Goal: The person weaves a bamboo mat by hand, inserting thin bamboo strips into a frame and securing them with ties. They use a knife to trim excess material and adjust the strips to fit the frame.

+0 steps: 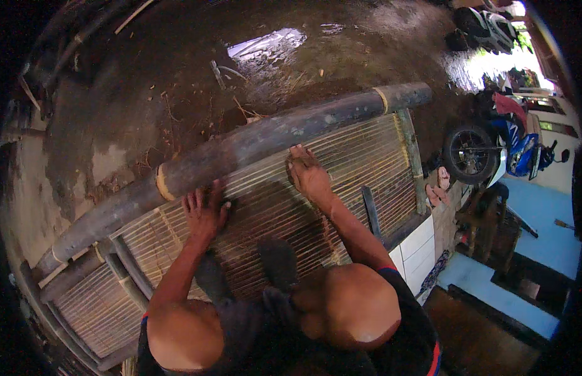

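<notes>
A low bamboo frame with a deck of many thin, pale slats [366, 150] lies before my knees. Along its far side runs a thick dark bamboo pole [266, 135], bound with yellowish bands. My left hand [204, 212] rests on the slats close to this pole, fingers spread and holding nothing visible. Farther right, my right hand [308, 175] lies palm down on the slats, its fingers extended toward the pole and its fingertips almost at it. A dark flat strip [371, 211] lies to the right of my right forearm.
Bamboo crosspieces [129, 279] meet the frame at the left. Beyond the pole is dark earthen ground [178, 81] with a bright puddle-like patch [266, 47]. A blue motorcycle [516, 147], pink sandals [437, 188] and white tiles [417, 260] are on the right.
</notes>
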The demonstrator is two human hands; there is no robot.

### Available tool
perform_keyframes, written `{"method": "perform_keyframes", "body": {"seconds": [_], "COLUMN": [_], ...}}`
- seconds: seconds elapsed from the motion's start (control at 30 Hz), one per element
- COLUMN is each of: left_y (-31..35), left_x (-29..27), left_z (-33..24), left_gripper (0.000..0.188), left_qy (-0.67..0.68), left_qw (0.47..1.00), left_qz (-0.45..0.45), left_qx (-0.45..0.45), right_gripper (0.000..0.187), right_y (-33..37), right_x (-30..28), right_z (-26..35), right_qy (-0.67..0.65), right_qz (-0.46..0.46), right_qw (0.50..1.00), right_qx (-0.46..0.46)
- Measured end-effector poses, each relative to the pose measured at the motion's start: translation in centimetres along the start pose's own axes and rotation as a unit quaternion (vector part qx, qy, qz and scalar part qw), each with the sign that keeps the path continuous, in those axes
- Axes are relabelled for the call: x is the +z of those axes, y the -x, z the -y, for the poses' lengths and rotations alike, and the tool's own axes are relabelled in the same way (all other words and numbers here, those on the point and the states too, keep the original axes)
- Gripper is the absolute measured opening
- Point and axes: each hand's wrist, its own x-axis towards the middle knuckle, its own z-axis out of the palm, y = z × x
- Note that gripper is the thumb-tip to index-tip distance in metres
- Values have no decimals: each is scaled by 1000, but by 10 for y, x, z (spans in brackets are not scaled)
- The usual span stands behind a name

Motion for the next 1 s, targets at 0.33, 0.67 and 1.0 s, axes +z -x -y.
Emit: {"method": "perform_keyframes", "body": {"seconds": [0.33, 0.67, 1.0], "left_y": [47, 51, 47], "left_x": [-1, -16, -2], "left_z": [51, 48, 42], "left_gripper": [60, 67, 65], "left_qy": [48, 87, 85], "left_qw": [998, 995, 995], "left_qz": [-7, -35, -50], "left_qx": [-47, -16, -25], "right_gripper": [42, 39, 35], "right_y": [-1, -14, 16], "right_x": [-13, -24, -48], "right_z": [5, 7, 23], "right_qy": [-71, -12, 19], "right_qz": [-17, 17, 92], "right_qw": [996, 1000, 995], "right_qx": [49, -1, 34]}}
